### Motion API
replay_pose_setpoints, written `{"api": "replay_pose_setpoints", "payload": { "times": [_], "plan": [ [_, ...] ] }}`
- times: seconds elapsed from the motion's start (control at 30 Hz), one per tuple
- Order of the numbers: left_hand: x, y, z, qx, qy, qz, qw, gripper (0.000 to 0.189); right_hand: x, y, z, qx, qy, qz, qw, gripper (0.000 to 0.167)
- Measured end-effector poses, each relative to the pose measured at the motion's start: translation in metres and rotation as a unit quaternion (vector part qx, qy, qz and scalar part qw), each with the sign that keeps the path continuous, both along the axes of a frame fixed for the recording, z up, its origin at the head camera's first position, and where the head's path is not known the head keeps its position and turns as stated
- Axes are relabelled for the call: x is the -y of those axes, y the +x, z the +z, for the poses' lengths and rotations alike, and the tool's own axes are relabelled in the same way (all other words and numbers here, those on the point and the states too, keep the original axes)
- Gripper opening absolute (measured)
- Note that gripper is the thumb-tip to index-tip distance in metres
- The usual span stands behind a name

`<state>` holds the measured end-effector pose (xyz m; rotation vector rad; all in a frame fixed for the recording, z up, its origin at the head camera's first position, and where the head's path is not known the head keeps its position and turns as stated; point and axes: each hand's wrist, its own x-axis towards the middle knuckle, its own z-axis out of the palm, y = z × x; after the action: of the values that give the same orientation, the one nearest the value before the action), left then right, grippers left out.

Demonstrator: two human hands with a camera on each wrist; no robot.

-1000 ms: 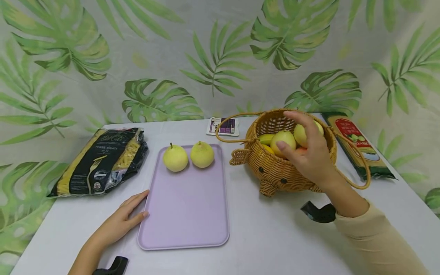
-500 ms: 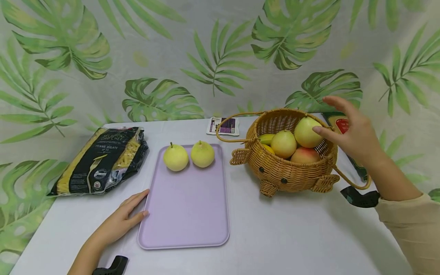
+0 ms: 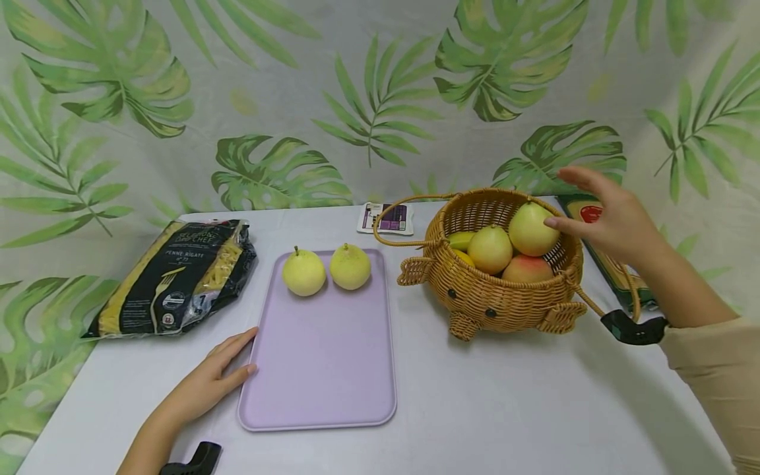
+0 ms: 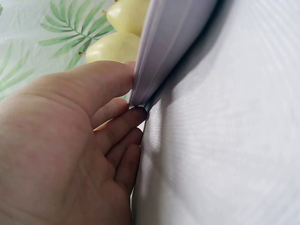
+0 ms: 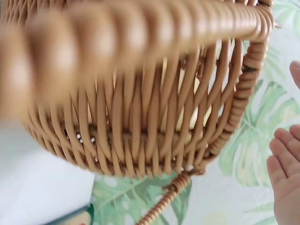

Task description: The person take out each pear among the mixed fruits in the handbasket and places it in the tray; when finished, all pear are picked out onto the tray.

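Right grip (image 3: 619,223) relaxed, empty; left grip (image 3: 210,377) straight-fingered, touching tray (image 3: 320,359); green packet (image 3: 610,269) partly hidden.

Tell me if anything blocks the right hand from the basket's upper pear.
Nothing visible does from above: the upper pear lies exposed to the right hand in the open basket. Lower down, its woven wall stands between them.

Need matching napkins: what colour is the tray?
The tray is pale purple, seen best in the head view.

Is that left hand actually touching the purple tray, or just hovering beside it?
Touching. The left wrist view shows the left hand with its thumb meeting the edge of the purple tray.
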<state>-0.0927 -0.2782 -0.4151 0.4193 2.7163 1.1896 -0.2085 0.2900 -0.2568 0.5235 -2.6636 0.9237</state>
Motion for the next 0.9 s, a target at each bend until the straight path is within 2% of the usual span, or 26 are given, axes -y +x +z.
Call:
{"api": "replay_pose_setpoints", "payload": {
  "times": [0.3,0.6,0.9],
  "plan": [
    [0.0,0.0,0.001,-0.007,-0.006,0.002,1.0,0.06,-0.007,-0.006,0.002,0.034,0.029,0.006,0.999,0.073],
    [-0.001,0.001,0.001,0.006,-0.004,0.003,1.0,0.06,-0.007,-0.013,-0.001,0.045,0.044,0.02,0.9978,0.073],
    [-0.001,0.0,0.001,0.007,-0.008,0.004,0.9999,0.061,-0.008,-0.019,-0.007,0.039,0.044,0.032,0.9978,0.07]
  ]
}}
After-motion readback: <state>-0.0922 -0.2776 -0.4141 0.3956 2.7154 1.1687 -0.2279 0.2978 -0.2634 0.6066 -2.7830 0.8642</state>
